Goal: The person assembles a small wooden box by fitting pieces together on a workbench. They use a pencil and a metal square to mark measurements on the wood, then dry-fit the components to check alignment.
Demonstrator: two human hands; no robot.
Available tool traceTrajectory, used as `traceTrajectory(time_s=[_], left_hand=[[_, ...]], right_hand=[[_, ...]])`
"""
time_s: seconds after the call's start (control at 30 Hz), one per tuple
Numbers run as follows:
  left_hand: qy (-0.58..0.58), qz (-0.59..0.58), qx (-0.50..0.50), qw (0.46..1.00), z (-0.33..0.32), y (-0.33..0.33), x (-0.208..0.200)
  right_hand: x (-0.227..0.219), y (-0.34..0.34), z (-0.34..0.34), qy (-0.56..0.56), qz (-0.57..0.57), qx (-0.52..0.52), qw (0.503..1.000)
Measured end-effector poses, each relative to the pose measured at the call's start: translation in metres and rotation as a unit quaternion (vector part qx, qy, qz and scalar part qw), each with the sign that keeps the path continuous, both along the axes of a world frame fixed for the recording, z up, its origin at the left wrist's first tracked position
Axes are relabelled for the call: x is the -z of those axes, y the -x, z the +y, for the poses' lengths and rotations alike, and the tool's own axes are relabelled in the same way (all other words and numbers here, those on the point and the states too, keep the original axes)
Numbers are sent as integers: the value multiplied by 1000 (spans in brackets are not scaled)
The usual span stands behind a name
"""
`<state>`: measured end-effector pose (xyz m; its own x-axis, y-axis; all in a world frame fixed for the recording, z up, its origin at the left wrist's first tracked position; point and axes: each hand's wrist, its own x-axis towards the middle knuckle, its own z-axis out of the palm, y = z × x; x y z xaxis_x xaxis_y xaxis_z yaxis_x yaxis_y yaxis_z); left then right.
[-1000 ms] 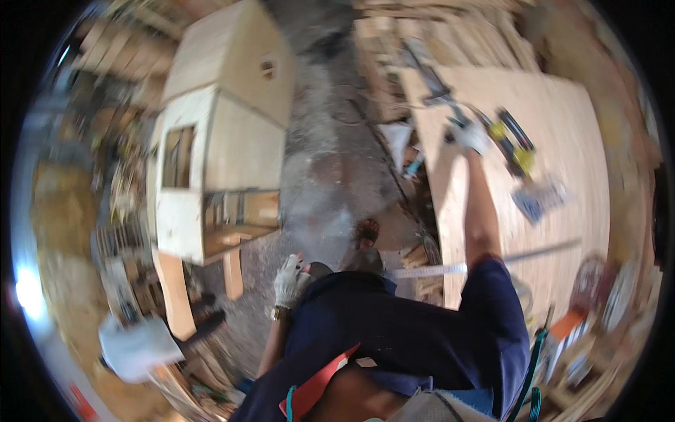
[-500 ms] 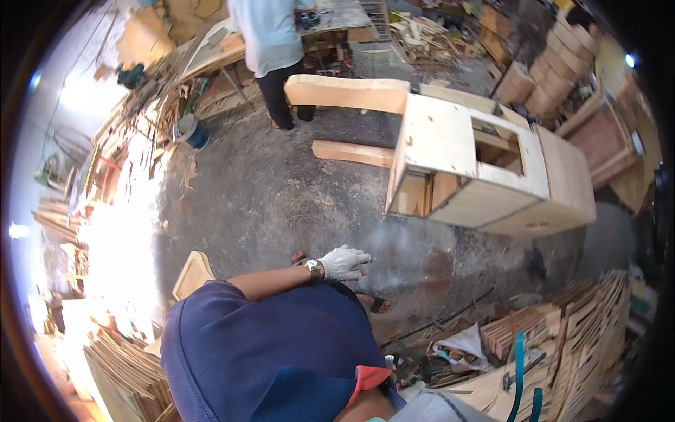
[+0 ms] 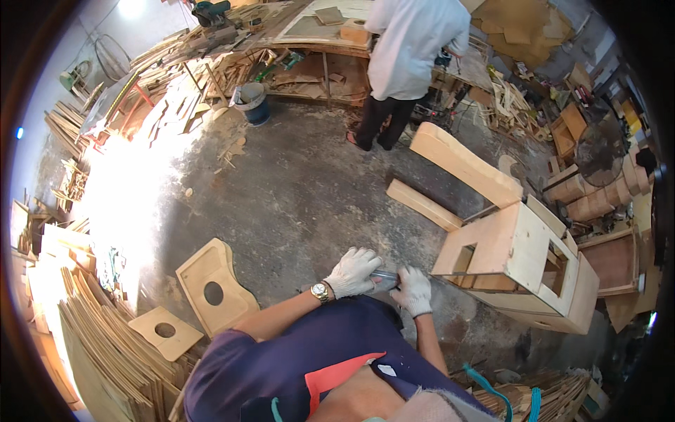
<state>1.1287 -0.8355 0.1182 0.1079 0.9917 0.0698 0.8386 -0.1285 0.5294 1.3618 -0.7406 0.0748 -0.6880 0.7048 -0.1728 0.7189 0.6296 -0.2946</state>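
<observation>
My left hand, in a white knitted glove with a watch at the wrist, is closed round one end of a grey, rounded object. From the other side my right hand, gloved too, grips the same object. Its kind is hard to make out, since the gloves cover both ends. Both hands are close in front of my body, above the concrete floor. To the right of them a wooden cabinet frame lies on its side, with long curved legs reaching away from it.
Two wooden panels with round holes, one curved and one squarish, rest at the left beside stacked thin boards. A co-worker stands at a cluttered workbench. Near it is a blue bucket.
My view has swung left, so the cabinet appears farther right. My right hand has come into view, and both hands now hold the grey object; earlier my left hand was empty with fingers apart.
</observation>
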Motion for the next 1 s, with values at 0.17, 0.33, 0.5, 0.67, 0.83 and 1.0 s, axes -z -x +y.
traceTrajectory(time_s=[0.17, 0.33, 0.5, 0.67, 0.83, 1.0], left_hand=[[188, -107, -165, 962, 1, 108, 22], [145, -168, -316, 922, 32, 243, 31], [87, -160, -354, 917, 80, 378, 15], [103, -94, -377, 916, 123, 495, -8], [95, -161, -405, 895, 164, 602, 13], [43, -154, -378, 912, 236, 723, 26]], right_hand=[[-43, 176, 42, 20, 8, -184, 983], [-30, 307, 100, 123, 208, -107, 964], [-23, 446, 181, 471, 161, -7, 867], [-35, 581, 238, 625, 126, -44, 769], [-61, 707, 291, 616, 142, -45, 774], [-11, 818, 349, 563, 190, -19, 804]])
